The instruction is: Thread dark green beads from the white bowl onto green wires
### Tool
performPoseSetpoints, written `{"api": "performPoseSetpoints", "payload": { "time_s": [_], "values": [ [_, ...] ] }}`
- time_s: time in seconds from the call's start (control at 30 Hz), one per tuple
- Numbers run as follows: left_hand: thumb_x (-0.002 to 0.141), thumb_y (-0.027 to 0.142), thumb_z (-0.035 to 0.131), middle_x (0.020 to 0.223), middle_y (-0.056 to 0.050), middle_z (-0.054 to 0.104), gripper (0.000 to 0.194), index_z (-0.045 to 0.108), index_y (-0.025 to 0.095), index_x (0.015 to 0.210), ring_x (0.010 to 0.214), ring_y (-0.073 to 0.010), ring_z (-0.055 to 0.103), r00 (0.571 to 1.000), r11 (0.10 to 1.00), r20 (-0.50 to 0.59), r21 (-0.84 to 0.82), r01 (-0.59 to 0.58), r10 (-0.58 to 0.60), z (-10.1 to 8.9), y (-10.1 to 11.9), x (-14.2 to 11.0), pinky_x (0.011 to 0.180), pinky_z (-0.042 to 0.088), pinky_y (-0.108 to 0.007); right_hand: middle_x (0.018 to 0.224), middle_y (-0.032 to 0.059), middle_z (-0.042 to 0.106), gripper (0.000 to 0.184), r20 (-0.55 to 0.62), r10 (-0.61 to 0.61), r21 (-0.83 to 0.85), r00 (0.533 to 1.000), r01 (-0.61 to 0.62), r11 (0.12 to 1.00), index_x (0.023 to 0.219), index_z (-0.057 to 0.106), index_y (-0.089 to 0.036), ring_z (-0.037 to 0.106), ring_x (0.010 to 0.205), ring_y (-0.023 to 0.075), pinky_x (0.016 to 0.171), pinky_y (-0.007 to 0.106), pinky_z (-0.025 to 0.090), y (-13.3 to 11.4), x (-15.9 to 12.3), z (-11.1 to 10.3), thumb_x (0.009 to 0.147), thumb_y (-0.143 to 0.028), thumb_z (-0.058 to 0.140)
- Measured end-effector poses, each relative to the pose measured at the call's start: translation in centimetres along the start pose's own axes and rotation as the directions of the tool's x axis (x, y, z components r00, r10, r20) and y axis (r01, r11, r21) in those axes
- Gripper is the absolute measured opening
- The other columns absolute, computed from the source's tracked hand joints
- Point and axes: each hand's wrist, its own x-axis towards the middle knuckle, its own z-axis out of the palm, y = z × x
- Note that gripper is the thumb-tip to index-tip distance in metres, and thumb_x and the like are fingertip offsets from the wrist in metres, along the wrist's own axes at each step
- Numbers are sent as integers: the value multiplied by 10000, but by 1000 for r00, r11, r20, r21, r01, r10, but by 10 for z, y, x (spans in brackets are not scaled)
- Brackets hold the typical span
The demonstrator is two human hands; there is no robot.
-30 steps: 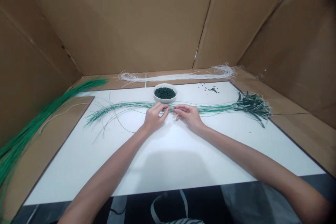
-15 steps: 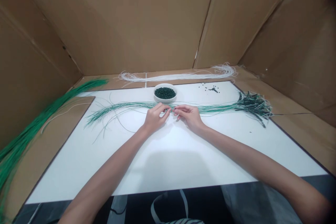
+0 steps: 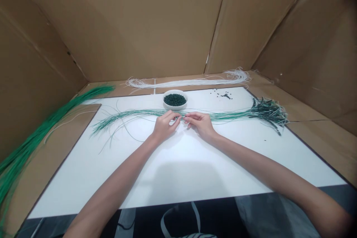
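Note:
Over the middle of the white board (image 3: 134,182), my left hand (image 3: 165,124) and my right hand (image 3: 202,123) meet almost fingertip to fingertip. Both are closed in a pinch; whatever lies between the fingertips is too small to make out. Just behind them runs a bundle of thin green strands (image 3: 228,115), fanning out loosely at the left. Its right end is a bushy cluster of dark pieces and pale tips (image 3: 269,111). Beyond the hands stands a white bowl (image 3: 175,108) filled with small dark green beads (image 3: 174,99).
Loose dark beads (image 3: 226,96) lie scattered at the board's back right. Behind the board stretches a bundle of white strands (image 3: 189,82). A thick bundle of green strands (image 3: 36,134) lies along the left. Cardboard walls (image 3: 145,26) enclose the back and sides.
Both hands keep nearly the same pinched pose at the same spot. The whole view has shifted very slightly; the bowl and the bundles stay where they were.

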Motion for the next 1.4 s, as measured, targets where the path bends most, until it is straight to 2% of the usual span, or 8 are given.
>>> {"api": "performPoseSetpoints", "payload": {
  "time_s": [0.27,0.37,0.43,0.5,0.67,0.87,1.2,1.4],
  "values": [
    [804,220,482,689,-13,559,119,588,165,802,631,-93,519,1000,1000,5,18,-9,9,0,-1,0,587,405,-203,590,27,625,212,3,-37,-51,999,37,998,688,658,-145,565,541,135,446,234,447,1,-1,-1,535,-271,733],
    [797,206,490,696,-15,568,111,591,162,805,636,-94,523,999,999,11,24,-36,35,0,-2,0,585,403,-199,617,32,627,204,20,-144,-254,989,144,956,733,666,-148,549,508,122,441,234,450,-1,-7,-1,618,-316,678],
    [794,196,493,709,-18,578,108,593,161,817,644,-94,527,998,998,20,22,-62,62,1,-2,-1,594,406,-198,697,46,645,197,57,-241,-408,969,243,880,763,673,-159,554,515,118,461,236,463,-2,-11,-2,680,-331,624],
    [796,191,492,722,-19,587,109,592,161,828,652,-95,531,997,997,28,18,-77,77,1,-2,-1,605,410,-198,760,55,653,203,88,-296,-484,951,300,822,776,676,-169,568,537,123,473,236,473,-2,-14,-2,712,-340,587],
    [802,192,488,720,-22,584,113,594,159,825,655,-97,533,997,997,22,18,-70,69,1,-3,-1,605,410,-199,760,59,649,236,90,-215,-433,973,232,871,788,660,-156,571,537,131,442,232,475,-1,-12,-2,681,-360,612],
    [802,194,491,721,-21,589,115,597,162,831,652,-98,531,997,997,22,7,-76,76,1,-3,-1,603,409,-201,622,34,617,258,65,-114,-326,991,129,937,766,645,-124,518,466,96,422,213,433,0,-8,-3,653,-355,640],
    [800,191,495,737,-21,597,127,605,166,859,671,-99,541,997,997,15,-4,-80,80,2,-4,-2,634,424,-205,551,14,589,266,42,-124,-267,991,130,955,789,661,-125,494,435,94,425,225,414,3,-6,-5,659,-356,639],
    [801,195,494,736,-24,599,135,612,167,861,671,-102,546,996,997,27,3,-80,79,1,-4,-2,631,428,-207,570,14,589,241,22,-166,-310,986,165,936,782,662,-131,492,439,89,426,220,419,0,-10,-3,664,-340,638]
  ]
}}
